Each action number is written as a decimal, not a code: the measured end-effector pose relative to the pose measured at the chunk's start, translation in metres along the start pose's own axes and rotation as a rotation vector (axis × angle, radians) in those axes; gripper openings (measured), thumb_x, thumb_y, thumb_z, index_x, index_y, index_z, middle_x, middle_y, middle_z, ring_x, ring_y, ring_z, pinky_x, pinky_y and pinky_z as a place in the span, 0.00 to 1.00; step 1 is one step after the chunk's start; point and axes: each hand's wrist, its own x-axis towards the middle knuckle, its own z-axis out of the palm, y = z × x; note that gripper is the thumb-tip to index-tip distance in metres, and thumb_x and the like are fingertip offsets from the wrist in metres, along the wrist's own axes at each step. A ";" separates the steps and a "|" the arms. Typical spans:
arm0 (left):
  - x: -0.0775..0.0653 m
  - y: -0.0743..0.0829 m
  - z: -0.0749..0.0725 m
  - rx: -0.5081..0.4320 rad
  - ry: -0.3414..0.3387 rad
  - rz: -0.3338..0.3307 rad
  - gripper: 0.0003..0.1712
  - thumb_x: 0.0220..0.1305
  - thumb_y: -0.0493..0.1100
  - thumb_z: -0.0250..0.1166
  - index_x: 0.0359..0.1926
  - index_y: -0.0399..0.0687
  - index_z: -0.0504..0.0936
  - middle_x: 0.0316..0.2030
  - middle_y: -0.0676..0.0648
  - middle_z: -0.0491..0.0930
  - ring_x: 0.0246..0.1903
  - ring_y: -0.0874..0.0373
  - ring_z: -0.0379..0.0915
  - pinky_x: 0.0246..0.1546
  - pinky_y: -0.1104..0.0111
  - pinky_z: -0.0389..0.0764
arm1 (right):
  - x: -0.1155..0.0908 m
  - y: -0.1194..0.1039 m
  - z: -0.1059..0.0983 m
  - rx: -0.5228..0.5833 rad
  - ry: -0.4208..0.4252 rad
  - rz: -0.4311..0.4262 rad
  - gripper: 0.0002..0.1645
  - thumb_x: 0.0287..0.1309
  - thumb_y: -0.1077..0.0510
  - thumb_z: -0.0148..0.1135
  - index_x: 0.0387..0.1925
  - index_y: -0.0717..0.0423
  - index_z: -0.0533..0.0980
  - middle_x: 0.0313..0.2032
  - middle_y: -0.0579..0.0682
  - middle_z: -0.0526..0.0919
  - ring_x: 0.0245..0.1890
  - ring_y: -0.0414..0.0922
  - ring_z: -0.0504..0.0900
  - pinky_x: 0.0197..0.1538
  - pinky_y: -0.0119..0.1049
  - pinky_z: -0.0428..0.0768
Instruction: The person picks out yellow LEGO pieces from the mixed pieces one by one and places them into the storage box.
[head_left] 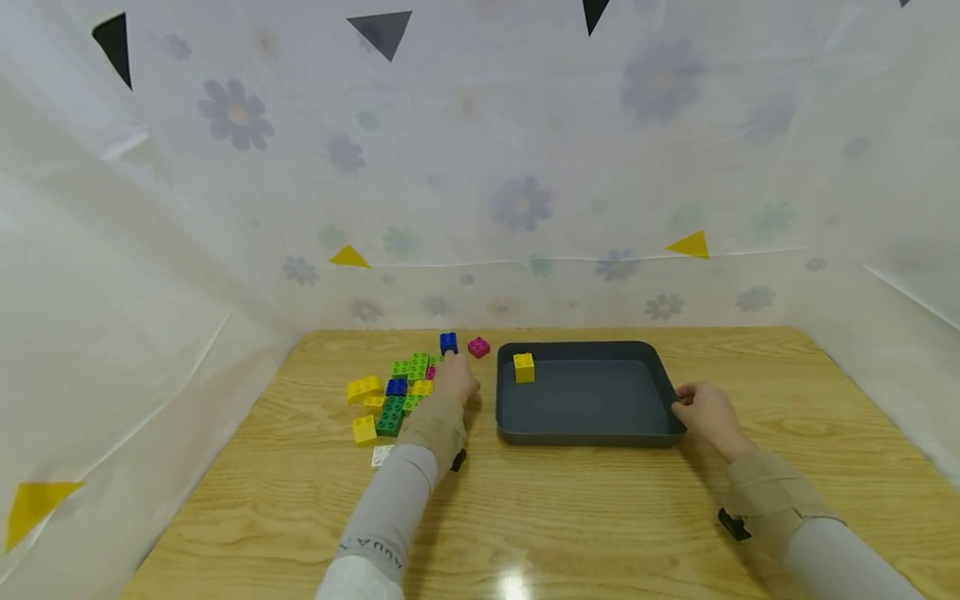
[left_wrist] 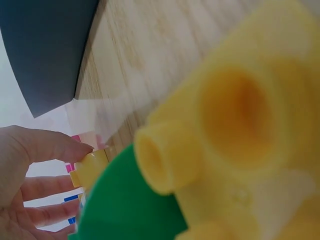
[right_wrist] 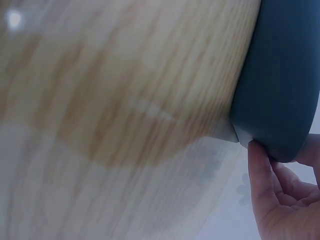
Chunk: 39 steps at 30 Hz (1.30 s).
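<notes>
My left hand (head_left: 456, 379) reaches over the right side of a group of toy building bricks, just in front of a blue brick (head_left: 448, 342). In the left wrist view its thumb and fairly straight fingers are spread apart beside a small yellow brick (left_wrist: 92, 167); the fingertips are partly hidden behind bricks. My right hand (head_left: 707, 414) pinches the near right corner of a dark grey tray (head_left: 592, 439), and the right wrist view shows fingers against the tray's outer wall (right_wrist: 275, 85). One yellow brick (head_left: 524, 367) sits inside the tray, at its far left.
Green, yellow, blue and white bricks, such as a dark green brick (head_left: 391, 415) and a white brick (head_left: 382, 455), lie left of the tray. A magenta brick (head_left: 478, 347) lies between the blue brick and the tray. Everything rests on a wooden table (head_left: 570, 525) before a flowered curtain.
</notes>
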 end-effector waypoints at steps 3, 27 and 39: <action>-0.001 0.001 -0.001 0.003 0.004 0.001 0.23 0.51 0.38 0.67 0.49 0.31 0.77 0.50 0.33 0.70 0.44 0.37 0.70 0.45 0.52 0.76 | 0.000 -0.001 0.000 -0.003 0.003 -0.002 0.18 0.55 0.68 0.52 0.43 0.83 0.69 0.35 0.73 0.76 0.32 0.60 0.77 0.31 0.45 0.77; 0.005 0.015 -0.014 -0.075 0.016 0.064 0.16 0.52 0.35 0.67 0.43 0.33 0.79 0.43 0.37 0.77 0.40 0.45 0.75 0.37 0.59 0.79 | 0.002 0.004 0.001 0.001 -0.002 -0.001 0.19 0.54 0.69 0.51 0.44 0.85 0.68 0.35 0.73 0.75 0.33 0.61 0.77 0.32 0.45 0.78; 0.002 0.048 -0.035 -0.109 0.070 0.183 0.10 0.54 0.35 0.64 0.38 0.35 0.79 0.46 0.38 0.72 0.37 0.48 0.71 0.35 0.62 0.77 | 0.000 0.004 0.003 0.011 -0.003 0.004 0.19 0.56 0.69 0.51 0.45 0.84 0.68 0.36 0.73 0.75 0.34 0.61 0.76 0.32 0.44 0.78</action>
